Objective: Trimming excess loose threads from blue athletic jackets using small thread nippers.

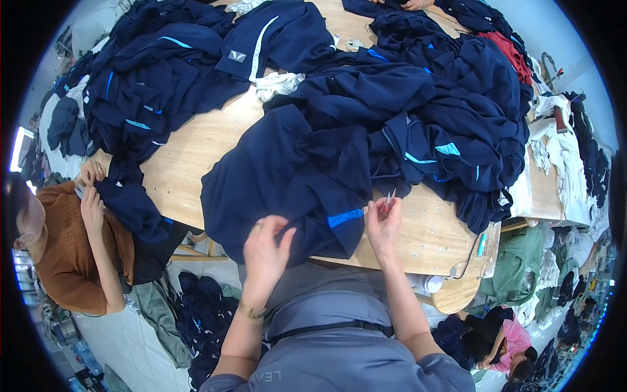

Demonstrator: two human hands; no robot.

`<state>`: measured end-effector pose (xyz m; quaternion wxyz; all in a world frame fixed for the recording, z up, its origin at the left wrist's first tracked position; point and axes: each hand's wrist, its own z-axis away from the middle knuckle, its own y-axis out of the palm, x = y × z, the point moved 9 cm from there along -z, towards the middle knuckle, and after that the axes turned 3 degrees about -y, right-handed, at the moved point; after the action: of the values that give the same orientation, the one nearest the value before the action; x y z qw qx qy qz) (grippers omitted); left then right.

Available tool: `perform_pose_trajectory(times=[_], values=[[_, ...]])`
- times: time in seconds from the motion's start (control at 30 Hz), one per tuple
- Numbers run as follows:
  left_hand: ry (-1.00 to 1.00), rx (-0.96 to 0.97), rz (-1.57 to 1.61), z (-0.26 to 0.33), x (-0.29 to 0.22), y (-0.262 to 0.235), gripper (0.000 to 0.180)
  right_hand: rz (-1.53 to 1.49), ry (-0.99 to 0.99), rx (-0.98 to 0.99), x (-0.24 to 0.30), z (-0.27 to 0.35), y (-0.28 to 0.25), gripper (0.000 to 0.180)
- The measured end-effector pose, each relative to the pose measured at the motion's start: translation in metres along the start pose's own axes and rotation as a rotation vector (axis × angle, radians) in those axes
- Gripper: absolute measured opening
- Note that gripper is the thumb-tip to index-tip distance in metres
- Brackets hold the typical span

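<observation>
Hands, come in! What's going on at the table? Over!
Left hand open, at the navy garment. Right hand holding small metal snips. Garment rumpled, blue patch showing. Navy heap crowding its far side.

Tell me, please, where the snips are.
In the head view, the snips are right of centre, in the right hand, beside the navy garment with the blue patch.

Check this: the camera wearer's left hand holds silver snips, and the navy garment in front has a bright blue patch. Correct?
Not quite: the head view shows the silver snips in the right hand, not the left hand. The navy garment does have a bright blue patch.
</observation>
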<state>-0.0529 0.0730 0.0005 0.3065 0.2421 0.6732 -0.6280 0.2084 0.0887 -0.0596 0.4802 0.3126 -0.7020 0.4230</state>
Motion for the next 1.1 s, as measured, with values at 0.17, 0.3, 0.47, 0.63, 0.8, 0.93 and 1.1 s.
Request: perform_pose_trajectory(times=[0.17, 0.3, 0.47, 0.63, 0.8, 0.93, 1.1], values=[[0.486, 0.079, -0.152, -0.022, -0.037, 0.07, 0.034, 0.138, -0.389, 0.198, 0.037, 0.032, 0.031, 0.036], [0.522, 0.303, -0.002, -0.039, -0.044, 0.089, 0.022, 0.232, -0.393, 0.264, 0.022, 0.044, 0.035, 0.033], [0.102, 0.597, 0.317, -0.06, -0.032, 0.083, 0.024, -0.874, 0.4, 0.102, -0.022, 0.019, 0.012, 0.026], [0.126, 0.63, 0.433, -0.063, -0.035, 0.078, 0.026, -0.875, 0.429, 0.157, -0.009, 0.011, 0.013, 0.026], [0.219, 0.587, 0.401, -0.064, -0.048, 0.078, 0.027, -0.76, 0.363, 0.059, -0.007, 0.007, 0.002, 0.025], [0.246, 0.583, 0.455, -0.076, -0.051, 0.089, 0.016, -0.024, 0.092, 0.122, -0.014, -0.004, -0.021, 0.019], [0.296, 0.249, 0.345, -0.128, -0.024, 0.075, 0.017, -0.086, -0.05, 0.143, -0.018, -0.008, 0.003, 0.021]])
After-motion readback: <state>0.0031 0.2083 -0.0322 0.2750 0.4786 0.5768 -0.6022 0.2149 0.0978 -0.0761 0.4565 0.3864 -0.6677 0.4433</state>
